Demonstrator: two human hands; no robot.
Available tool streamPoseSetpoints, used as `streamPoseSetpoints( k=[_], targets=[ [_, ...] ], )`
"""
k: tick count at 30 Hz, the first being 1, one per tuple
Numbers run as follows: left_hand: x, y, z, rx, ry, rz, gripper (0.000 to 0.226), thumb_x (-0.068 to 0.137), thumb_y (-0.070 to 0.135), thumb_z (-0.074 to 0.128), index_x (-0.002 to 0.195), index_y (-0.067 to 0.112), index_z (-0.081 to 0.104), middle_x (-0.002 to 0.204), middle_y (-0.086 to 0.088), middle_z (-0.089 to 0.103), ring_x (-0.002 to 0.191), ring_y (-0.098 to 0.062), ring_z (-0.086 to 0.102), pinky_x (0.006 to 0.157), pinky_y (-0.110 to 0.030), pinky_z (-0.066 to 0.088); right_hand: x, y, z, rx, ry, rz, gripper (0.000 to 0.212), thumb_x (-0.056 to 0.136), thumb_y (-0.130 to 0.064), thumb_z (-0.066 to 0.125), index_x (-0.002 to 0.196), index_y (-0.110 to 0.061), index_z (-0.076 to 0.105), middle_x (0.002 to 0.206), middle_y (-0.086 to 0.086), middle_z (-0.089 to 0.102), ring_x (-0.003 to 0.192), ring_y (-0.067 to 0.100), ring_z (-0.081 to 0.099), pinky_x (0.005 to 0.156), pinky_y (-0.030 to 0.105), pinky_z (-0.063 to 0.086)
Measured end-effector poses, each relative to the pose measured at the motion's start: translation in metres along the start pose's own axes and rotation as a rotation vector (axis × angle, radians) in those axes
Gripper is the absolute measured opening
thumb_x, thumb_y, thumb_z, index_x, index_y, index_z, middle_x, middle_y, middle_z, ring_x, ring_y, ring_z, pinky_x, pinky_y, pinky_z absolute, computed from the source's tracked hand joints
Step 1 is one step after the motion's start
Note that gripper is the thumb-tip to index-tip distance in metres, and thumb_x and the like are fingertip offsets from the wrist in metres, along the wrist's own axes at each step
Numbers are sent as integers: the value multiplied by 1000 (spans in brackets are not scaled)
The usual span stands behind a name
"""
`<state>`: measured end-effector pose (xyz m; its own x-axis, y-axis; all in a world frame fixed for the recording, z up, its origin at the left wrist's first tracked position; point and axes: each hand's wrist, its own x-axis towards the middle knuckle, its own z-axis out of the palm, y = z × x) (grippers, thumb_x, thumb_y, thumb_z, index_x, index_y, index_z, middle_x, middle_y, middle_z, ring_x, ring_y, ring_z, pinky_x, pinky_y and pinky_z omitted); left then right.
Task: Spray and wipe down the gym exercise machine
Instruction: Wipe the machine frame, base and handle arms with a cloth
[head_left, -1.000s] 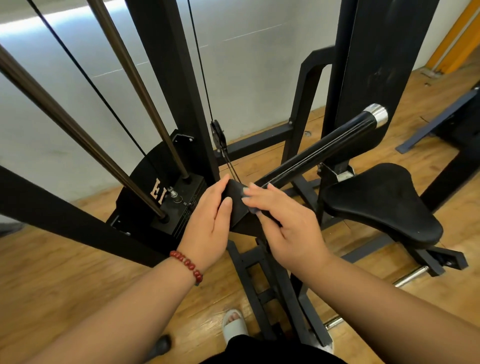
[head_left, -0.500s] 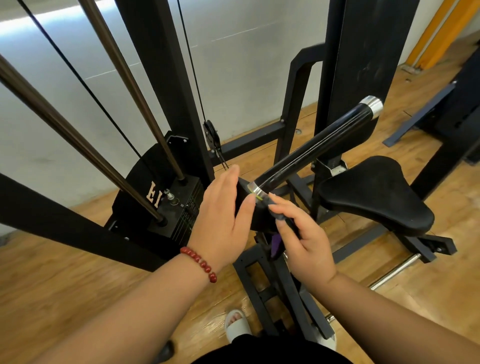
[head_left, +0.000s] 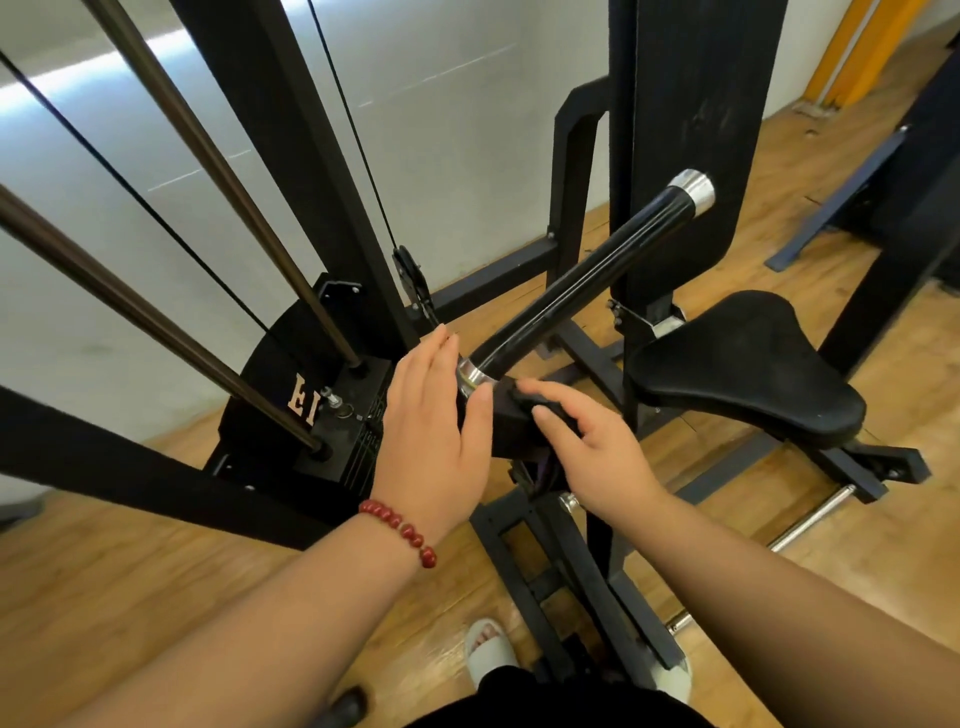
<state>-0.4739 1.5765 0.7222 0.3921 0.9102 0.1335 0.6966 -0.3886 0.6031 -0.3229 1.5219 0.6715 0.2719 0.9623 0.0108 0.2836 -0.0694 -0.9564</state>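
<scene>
A white wall (head_left: 467, 104) fills the upper left and middle of the frame, and a wooden floor (head_left: 156, 597) runs across the bottom and right. Two slanting guide rods (head_left: 156, 322) and a thin cable (head_left: 358, 130) drop from the top left to the weight stack (head_left: 337, 410) at centre left, with a small pulley (head_left: 410, 275) just right of it. At right sits the black seat (head_left: 748, 364), and the tall back pad (head_left: 691, 130) stands above it. A white slipper (head_left: 488, 654) shows at the bottom centre, and a red bead bracelet (head_left: 400, 530) circles the left wrist. The black frame of the exercise machine (head_left: 291, 156) crosses in front of the wall and hides part of the stack. Its glossy handle (head_left: 587, 280) slants from the centre up to the right, a chrome collar (head_left: 470, 374) at its lower end. The left hand (head_left: 431, 431) lies against that lower end, its fingers (head_left: 441, 353) straight and together beside the collar, the thumb touching the chrome. Just right of it, a dark cloth (head_left: 522, 410) lies bunched on the machine's arm below the collar. The right hand (head_left: 602, 457) reaches in from the lower right, its fingers (head_left: 545, 389) apart and nearly straight, the first two fingertips pressing down on the cloth; the thumb is hidden underneath.
</scene>
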Motion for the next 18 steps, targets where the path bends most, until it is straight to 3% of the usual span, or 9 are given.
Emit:
streamPoseSetpoints(
  k=[2, 4, 7, 9, 11, 13, 16, 18],
  targets=[
    [5, 5, -1, 44, 11, -24, 51, 100, 38, 35, 146, 18, 39, 154, 8, 31, 144, -8, 17, 115, -27, 13, 15, 13, -9, -28, 17, 140, 27, 102, -21, 47, 124, -30, 61, 111, -23, 60, 109, -10, 53, 91, 16, 44],
    [12, 11, -1, 142, 24, -2, 49, 101, 39, 31, 142, 16, 45, 150, 5, 39, 144, -11, 20, 114, -25, 7, 35, 13, -9, -104, 3, 244, 27, 103, -24, 45, 123, -26, 62, 113, -12, 61, 113, 5, 54, 87, 19, 37],
    [20, 22, 4, 288, 41, 84, 47, 101, 34, 33, 140, 13, 48, 145, -1, 48, 143, -17, 28, 120, -34, 7, 46, -2, 4, -122, -60, 124, 27, 102, -23, 47, 123, -22, 64, 117, -8, 64, 110, 7, 55, 89, 20, 40],
    [21, 26, 7, 288, 56, 85, 46, 99, 30, 36, 139, 10, 49, 135, -4, 57, 132, -20, 45, 117, -37, 23, 36, -7, 3, -48, -123, -15, 25, 101, -20, 49, 121, -21, 64, 111, -15, 63, 103, -3, 55, 92, 16, 43],
    [22, 26, 9, 310, 81, 108, 44, 97, 28, 40, 133, 8, 54, 116, -3, 65, 112, -20, 59, 109, -39, 35, 27, 7, -8, -10, -188, -111, 28, 101, -18, 50, 126, -24, 62, 123, -18, 60, 114, -9, 52, 97, 7, 38],
    [23, 26, 10, 368, 104, 119, 43, 95, 27, 43, 130, 7, 56, 106, -1, 68, 100, -19, 62, 106, -40, 39, 32, 29, -23, -38, -229, -37, 32, 101, -19, 49, 131, -25, 59, 135, -17, 53, 127, -5, 45, 103, 6, 33],
    [24, 28, 13, 447, 132, 118, 42, 95, 26, 43, 129, 6, 58, 99, -1, 69, 92, -20, 64, 104, -37, 35, 49, 48, -31, -130, -205, 171, 34, 103, -24, 45, 135, -25, 56, 136, -12, 54, 132, 8, 45, 97, 8, 29],
    [25, 28, 15, 472, 137, 130, 44, 96, 28, 39, 131, 7, 57, 103, -2, 70, 95, -20, 65, 104, -36, 34, 58, 36, -22, -102, -211, 163, 33, 103, -24, 45, 134, -24, 57, 136, -8, 57, 129, 9, 47, 96, 8, 28]
  ],
)
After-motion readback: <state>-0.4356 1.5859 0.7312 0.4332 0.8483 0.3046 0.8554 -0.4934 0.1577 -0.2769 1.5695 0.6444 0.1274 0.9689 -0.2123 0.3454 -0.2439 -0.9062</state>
